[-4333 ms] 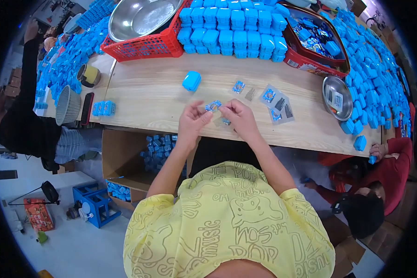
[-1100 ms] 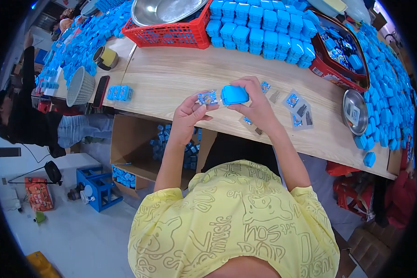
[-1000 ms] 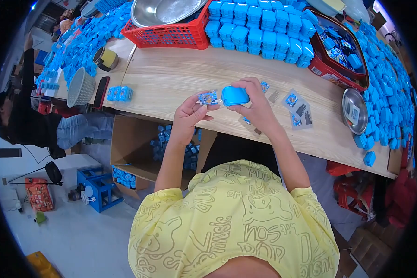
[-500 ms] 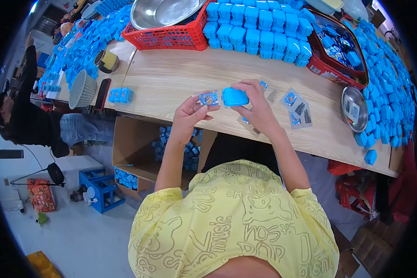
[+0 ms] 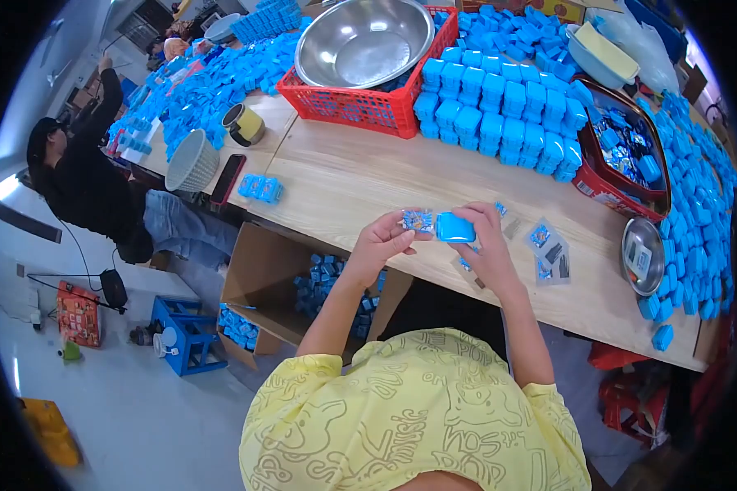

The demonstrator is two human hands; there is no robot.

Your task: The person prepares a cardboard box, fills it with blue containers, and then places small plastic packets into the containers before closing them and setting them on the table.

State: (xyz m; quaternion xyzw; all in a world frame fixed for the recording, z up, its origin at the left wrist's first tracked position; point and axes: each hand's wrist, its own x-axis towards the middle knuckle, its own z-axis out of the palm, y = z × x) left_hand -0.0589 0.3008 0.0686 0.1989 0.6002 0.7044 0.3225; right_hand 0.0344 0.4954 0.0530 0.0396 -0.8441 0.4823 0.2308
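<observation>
Over the wooden table's front part, my left hand [image 5: 382, 247] pinches a small printed packet [image 5: 418, 220] with blue and orange colours. Right beside it, my right hand [image 5: 491, 245] holds a plain blue box [image 5: 455, 228] by its right side. Packet and box are side by side, nearly touching. Printed sheets in clear film [image 5: 551, 254] lie on the table to the right of my right hand. More small printed pieces lie partly hidden behind and under that hand.
Stacked blue boxes [image 5: 499, 106], a red basket [image 5: 352, 106] with a steel bowl [image 5: 364, 45], and a red tin [image 5: 622, 196] stand behind. A small steel dish [image 5: 644, 255] is at right. Left are a phone [image 5: 228, 179], white basket [image 5: 192, 162] and mug [image 5: 244, 125]. A person [image 5: 90, 180] stands far left.
The camera view has shifted, so the table and things on it appear lower and mostly farther right. Both hands keep their holds, with the packet and box now closer together.
</observation>
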